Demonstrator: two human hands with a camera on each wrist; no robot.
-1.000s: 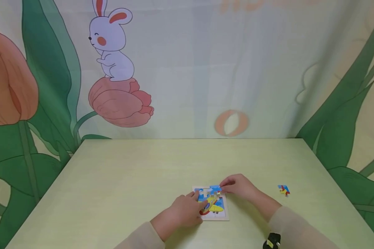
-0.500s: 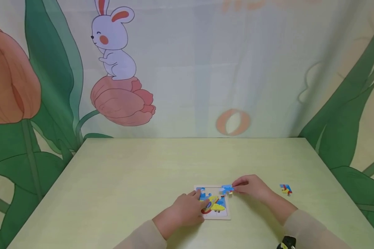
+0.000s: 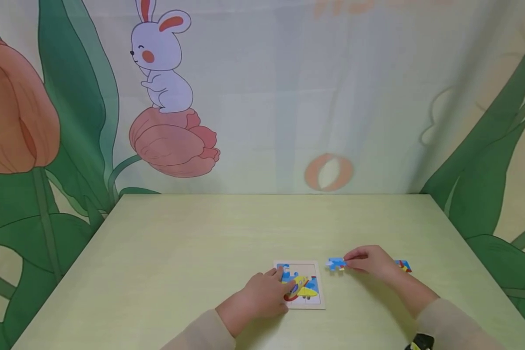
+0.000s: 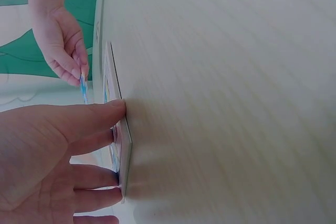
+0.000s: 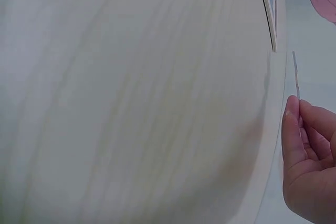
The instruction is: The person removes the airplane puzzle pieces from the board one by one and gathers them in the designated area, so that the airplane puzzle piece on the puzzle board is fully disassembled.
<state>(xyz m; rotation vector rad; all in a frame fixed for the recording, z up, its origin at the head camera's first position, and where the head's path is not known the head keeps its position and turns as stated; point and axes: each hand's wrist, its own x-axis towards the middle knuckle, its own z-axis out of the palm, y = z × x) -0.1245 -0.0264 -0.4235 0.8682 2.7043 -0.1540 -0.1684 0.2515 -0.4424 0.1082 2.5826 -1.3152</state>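
In the head view, my left hand [image 3: 263, 294] rests on the left side of a small framed jigsaw puzzle [image 3: 322, 291] with a yellow aeroplane picture. The left wrist view has its thumb against the board's near edge and its fairly straight fingers touching the board. My right hand [image 3: 372, 261] pinches a blue puzzle piece [image 3: 335, 264] between thumb and fingertips, right of the board. Edge-on in the right wrist view, the piece [image 5: 296, 74] is raised off the table. The upper part of the puzzle shows bare board.
Another puzzle piece [image 3: 404, 265], blue, red and yellow, lies on the table, partly hidden behind the right hand. The pale table [image 3: 192, 243] ends at a printed curtain [image 3: 245, 97] with a rabbit and tulips. A black item [image 3: 421, 341] shows by the right sleeve.
My right hand has lifted the blue piece from the puzzle's upper part and carried it right, off the board. The left hand stays on the board.
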